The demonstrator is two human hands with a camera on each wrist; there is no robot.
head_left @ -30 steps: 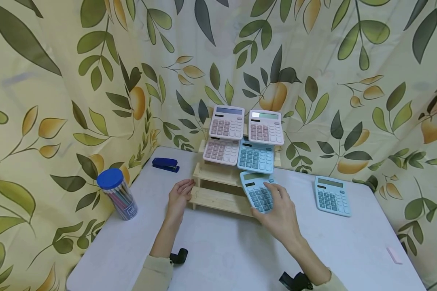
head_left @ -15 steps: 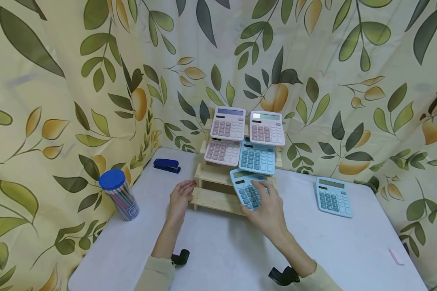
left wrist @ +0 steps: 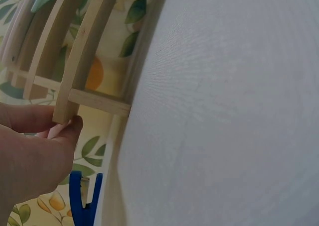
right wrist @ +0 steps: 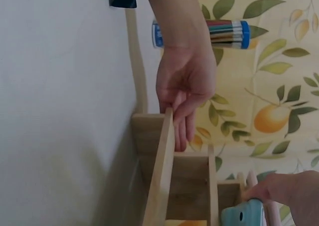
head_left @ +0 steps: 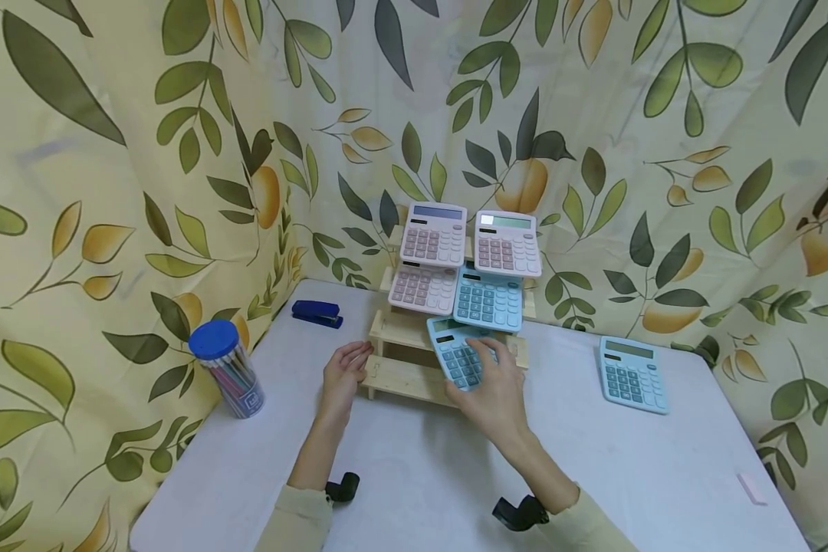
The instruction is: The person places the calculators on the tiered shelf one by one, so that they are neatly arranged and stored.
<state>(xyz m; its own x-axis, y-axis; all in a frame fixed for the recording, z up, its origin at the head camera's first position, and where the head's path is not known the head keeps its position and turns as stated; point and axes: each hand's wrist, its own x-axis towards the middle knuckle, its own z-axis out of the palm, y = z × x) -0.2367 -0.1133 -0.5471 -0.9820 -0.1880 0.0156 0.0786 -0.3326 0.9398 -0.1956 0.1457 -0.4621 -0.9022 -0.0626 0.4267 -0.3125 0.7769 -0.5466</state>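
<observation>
Far left on the white counter (head_left: 414,491) stands a clear pencil tub (head_left: 226,369) with a blue lid, upright near the leaf-print curtain (head_left: 96,192). Behind it, toward the corner, lies a dark blue stapler (head_left: 316,313), well apart from the tub. Next comes the left hand (head_left: 343,369), fingers loosely straight, steadying the left end of the stepped wooden rack (head_left: 402,377); the left wrist view shows the thumb tip right at a slat's end, gripping nothing. On the rack's upper steps sit two pink calculators side by side (head_left: 471,241), and below them a pink one (head_left: 422,288) beside a blue one (head_left: 488,299). Just under that, the right hand (head_left: 497,391) holds a blue calculator (head_left: 458,354), fingers over its keys and thumb at its near edge, tilted against the rack's lower steps. Farther right, a second blue calculator (head_left: 631,374) lies flat on the counter, well apart from the rack. Near the right edge lies a small pale eraser (head_left: 748,486).
</observation>
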